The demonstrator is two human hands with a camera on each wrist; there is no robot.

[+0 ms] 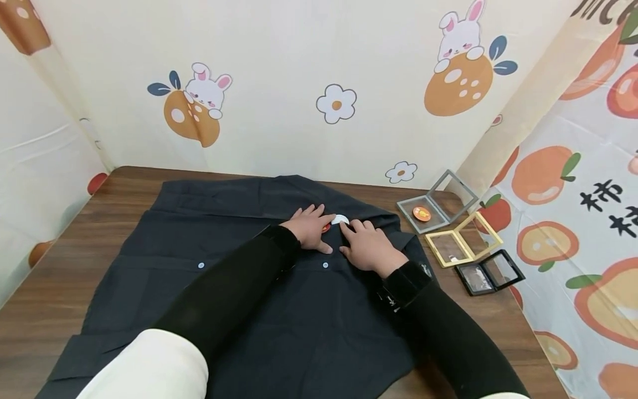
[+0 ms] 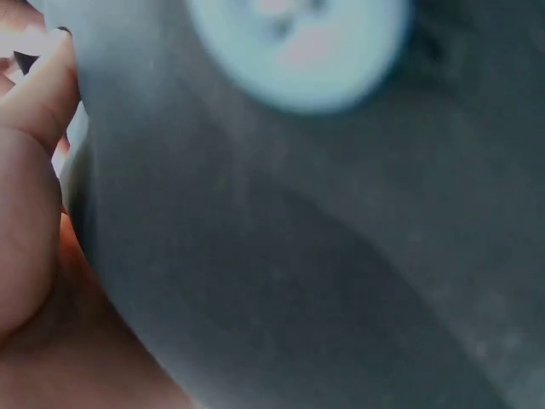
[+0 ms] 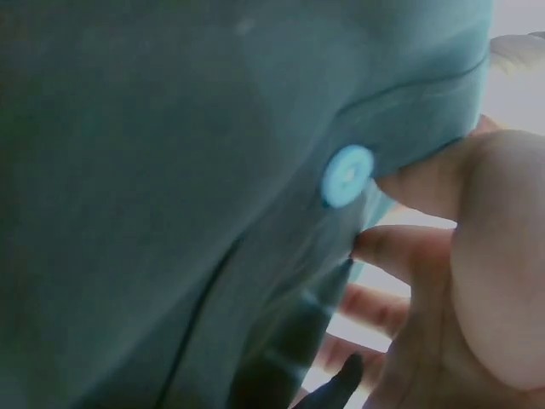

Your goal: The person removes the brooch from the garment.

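Observation:
A dark navy button-up shirt [image 1: 279, 310] lies spread over the table. Near its upper middle, my left hand [image 1: 310, 228] rests on the cloth with fingers spread. My right hand [image 1: 371, 247] lies just right of it, its index finger touching or close beside a white round-edged piece [image 1: 340, 219]. Between the hands shows a bit of a small red thing [image 1: 326, 228], mostly covered by the left hand. A pale button [image 1: 325, 265] sits on the shirt front below them. In the right wrist view, thumb and fingertips touch the cloth beside a button [image 3: 347, 176]; cloth hides part of the fingers.
On the right of the wooden table [image 1: 50, 288] stand three opened square cases: a grey one [image 1: 432, 208] holding an orange round badge [image 1: 421, 214], a yellow one [image 1: 461, 242] and a black one [image 1: 485, 275]. Printed sheets [image 1: 279, 138] rise behind and beside the table.

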